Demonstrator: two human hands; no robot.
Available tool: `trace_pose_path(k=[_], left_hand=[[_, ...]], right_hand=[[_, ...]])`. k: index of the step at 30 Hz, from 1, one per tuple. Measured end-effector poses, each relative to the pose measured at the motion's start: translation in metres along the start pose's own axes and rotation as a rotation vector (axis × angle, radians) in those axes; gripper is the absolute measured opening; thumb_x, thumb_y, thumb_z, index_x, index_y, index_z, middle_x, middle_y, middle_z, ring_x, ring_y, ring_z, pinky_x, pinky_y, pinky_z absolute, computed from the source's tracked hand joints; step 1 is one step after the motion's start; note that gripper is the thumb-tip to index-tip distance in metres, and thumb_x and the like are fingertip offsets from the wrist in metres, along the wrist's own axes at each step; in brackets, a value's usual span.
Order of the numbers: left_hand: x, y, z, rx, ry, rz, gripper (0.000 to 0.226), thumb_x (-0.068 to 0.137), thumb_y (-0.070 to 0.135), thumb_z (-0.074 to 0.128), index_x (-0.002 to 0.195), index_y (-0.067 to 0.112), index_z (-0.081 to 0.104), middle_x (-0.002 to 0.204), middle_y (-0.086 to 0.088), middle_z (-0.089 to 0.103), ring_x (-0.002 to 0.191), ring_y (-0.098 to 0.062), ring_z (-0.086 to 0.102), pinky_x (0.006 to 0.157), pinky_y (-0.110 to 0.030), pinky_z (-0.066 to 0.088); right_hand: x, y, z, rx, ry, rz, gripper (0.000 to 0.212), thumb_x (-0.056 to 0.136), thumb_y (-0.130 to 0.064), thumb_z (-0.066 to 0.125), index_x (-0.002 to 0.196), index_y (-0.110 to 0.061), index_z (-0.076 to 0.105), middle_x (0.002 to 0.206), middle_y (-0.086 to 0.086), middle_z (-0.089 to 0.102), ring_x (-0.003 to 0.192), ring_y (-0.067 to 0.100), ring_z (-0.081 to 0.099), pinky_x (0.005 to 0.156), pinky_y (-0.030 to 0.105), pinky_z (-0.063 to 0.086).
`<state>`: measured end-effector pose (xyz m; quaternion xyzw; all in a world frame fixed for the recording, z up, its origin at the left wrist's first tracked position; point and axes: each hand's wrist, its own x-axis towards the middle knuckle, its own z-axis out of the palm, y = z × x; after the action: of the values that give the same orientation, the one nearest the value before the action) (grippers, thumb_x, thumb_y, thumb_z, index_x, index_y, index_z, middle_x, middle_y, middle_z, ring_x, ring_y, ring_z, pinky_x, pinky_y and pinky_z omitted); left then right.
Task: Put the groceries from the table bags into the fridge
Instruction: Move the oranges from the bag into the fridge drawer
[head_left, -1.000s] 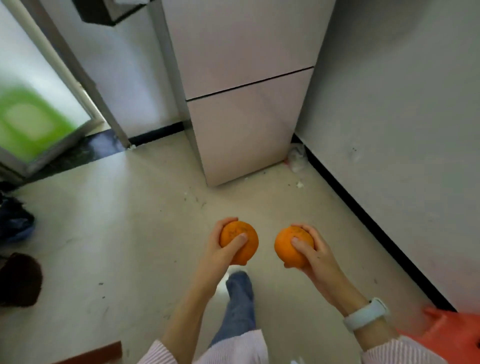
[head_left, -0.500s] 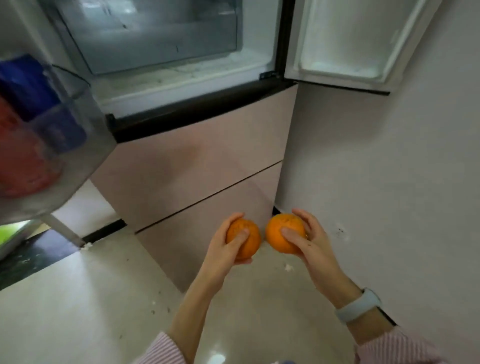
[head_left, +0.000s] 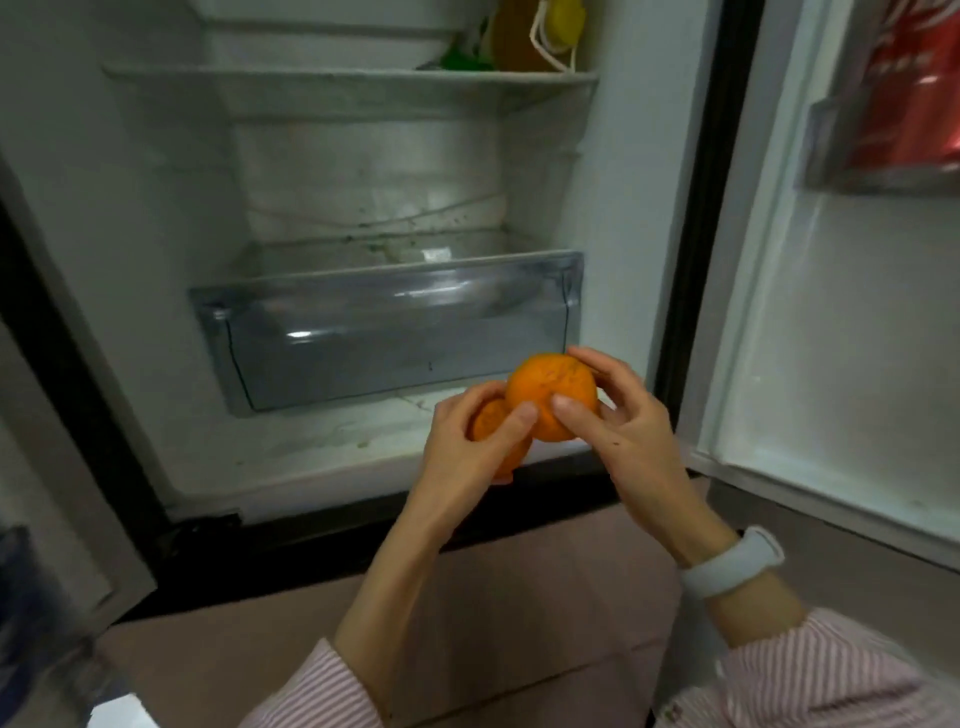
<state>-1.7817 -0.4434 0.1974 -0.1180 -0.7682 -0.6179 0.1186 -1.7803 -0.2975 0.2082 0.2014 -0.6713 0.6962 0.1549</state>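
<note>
The fridge stands open in front of me, its clear crisper drawer (head_left: 395, 332) low in the compartment. My left hand (head_left: 467, 457) grips one orange (head_left: 491, 422), mostly hidden by its fingers. My right hand (head_left: 623, 431) holds a second orange (head_left: 550, 395), raised slightly above the first and touching it. Both oranges hover just in front of the fridge's bottom ledge (head_left: 322, 452), to the right of the drawer's middle.
A glass shelf (head_left: 311, 85) above the drawer carries yellow and green items (head_left: 519, 36) at its right end. The right door (head_left: 841, 322) is swung open, with red cans (head_left: 914, 88) in its bin. The left door's edge (head_left: 47, 467) stands at the left. Pink lower drawers (head_left: 519, 623) are closed below.
My view has risen from the floor and closed lower drawers to the open fridge interior. Both hands lifted the oranges up and together, until they touch in front of the crisper drawer.
</note>
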Motion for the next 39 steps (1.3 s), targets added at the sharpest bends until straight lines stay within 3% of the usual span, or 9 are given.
trace_pose_path(k=[4,12,15,20,23,26,31,35,39], left_hand=[[0.050,0.005,-0.014,0.096,0.100,0.015,0.052,0.056,0.067,0.062,0.099,0.038,0.056,0.120,-0.001,0.043,0.092,-0.014,0.060,0.063,-0.032,0.059],[0.094,0.006,-0.062,0.096,0.428,0.069,0.051,0.057,0.060,0.066,0.101,0.036,0.056,0.123,0.003,0.040,0.096,-0.009,0.056,0.059,-0.021,0.055],[0.108,0.009,-0.089,0.145,0.563,0.100,0.050,0.059,0.063,0.072,0.100,0.040,0.056,0.123,0.001,0.038,0.099,-0.009,0.054,0.073,-0.032,0.056],[0.124,0.005,-0.128,0.239,0.709,0.115,0.066,0.050,0.070,0.061,0.104,0.032,0.060,0.123,-0.003,0.040,0.102,-0.014,0.051,0.096,-0.042,0.047],[0.127,-0.001,-0.145,0.233,0.738,0.134,0.071,0.046,0.076,0.062,0.101,0.030,0.065,0.121,-0.006,0.042,0.101,-0.019,0.055,0.088,-0.050,0.051],[0.125,0.000,-0.150,0.226,0.749,0.126,0.052,0.047,0.069,0.063,0.092,0.044,0.057,0.122,-0.001,0.037,0.105,-0.016,0.052,0.094,-0.038,0.046],[0.126,0.023,-0.153,0.316,0.775,0.205,0.064,0.046,0.069,0.055,0.102,0.038,0.053,0.120,0.003,0.034,0.099,-0.007,0.045,0.088,-0.015,0.030],[0.138,0.047,-0.156,0.416,0.718,0.267,0.057,0.054,0.062,0.063,0.104,0.035,0.056,0.127,-0.001,0.033,0.099,-0.006,0.043,0.088,-0.014,0.029],[0.149,0.060,-0.152,0.476,0.607,0.247,0.046,0.057,0.057,0.063,0.098,0.038,0.053,0.128,-0.001,0.032,0.102,-0.006,0.041,0.090,-0.017,0.029]], right_hand=[[0.059,0.007,0.014,0.146,-0.057,-0.038,0.042,0.070,-0.020,0.062,0.110,-0.015,0.051,0.109,0.004,0.060,0.088,-0.004,0.062,0.074,0.013,0.050],[0.139,0.030,0.048,0.064,-0.263,-0.124,0.022,0.093,-0.023,0.044,0.109,-0.030,0.056,0.117,-0.010,0.059,0.112,0.003,0.054,0.096,0.020,0.044],[0.168,0.056,0.059,-0.304,-0.195,-0.252,0.028,0.093,-0.011,0.046,0.120,-0.018,0.053,0.121,-0.003,0.055,0.119,0.014,0.048,0.102,0.020,0.034],[0.224,0.089,0.074,-1.072,-0.171,-0.487,0.052,0.085,-0.021,0.057,0.135,-0.015,0.041,0.141,0.010,0.041,0.133,0.028,0.034,0.113,0.050,0.014],[0.239,0.094,0.083,-1.222,-0.167,-0.572,0.052,0.071,-0.023,0.074,0.120,-0.015,0.057,0.113,0.008,0.061,0.106,0.027,0.058,0.097,0.050,0.037],[0.243,0.097,0.087,-1.226,-0.065,-0.661,0.047,0.058,-0.018,0.084,0.100,-0.017,0.065,0.092,0.004,0.065,0.084,0.023,0.063,0.079,0.039,0.046],[0.231,0.095,0.074,-1.130,0.022,-0.835,0.040,0.068,-0.022,0.077,0.105,-0.018,0.062,0.092,0.003,0.062,0.087,0.018,0.052,0.084,0.032,0.028],[0.213,0.058,0.056,-1.074,-0.135,-0.771,0.036,0.074,-0.044,0.056,0.103,-0.024,0.064,0.091,-0.002,0.061,0.087,0.018,0.055,0.079,0.028,0.030],[0.196,0.006,0.042,-1.054,-0.495,-0.467,0.041,0.072,-0.047,0.069,0.108,-0.030,0.060,0.102,-0.009,0.057,0.096,0.009,0.051,0.082,0.024,0.037]])
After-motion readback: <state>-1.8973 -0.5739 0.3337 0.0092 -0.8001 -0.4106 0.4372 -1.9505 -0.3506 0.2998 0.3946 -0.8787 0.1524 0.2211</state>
